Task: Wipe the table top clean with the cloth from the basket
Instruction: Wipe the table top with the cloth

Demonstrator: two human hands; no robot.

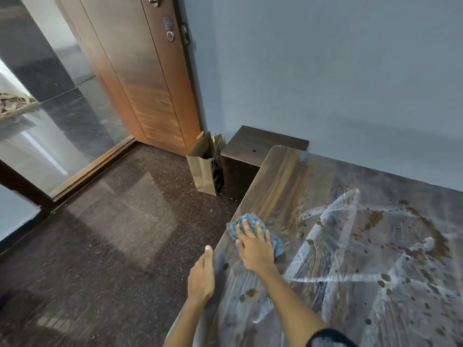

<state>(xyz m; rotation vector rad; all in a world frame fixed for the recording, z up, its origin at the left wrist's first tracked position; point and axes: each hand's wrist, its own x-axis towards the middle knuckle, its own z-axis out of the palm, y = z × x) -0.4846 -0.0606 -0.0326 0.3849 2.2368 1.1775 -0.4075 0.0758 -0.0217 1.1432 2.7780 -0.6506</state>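
A dark wooden table top (288,186) fills the right side, streaked with white foamy smears and brown spots (375,216). A crumpled blue cloth (246,220) lies near the table's left edge. My right hand (255,246) presses flat on the cloth with fingers spread. My left hand (201,276) rests along the table's left edge, thumb up on the rim, the other fingers hidden below the edge. No basket is in view.
A brown paper bag (204,169) stands on the floor against a low dark cabinet (250,151) beside the table's far corner. A wooden door (150,78) and a glass panel (50,126) lie to the left, above speckled dark floor (112,234).
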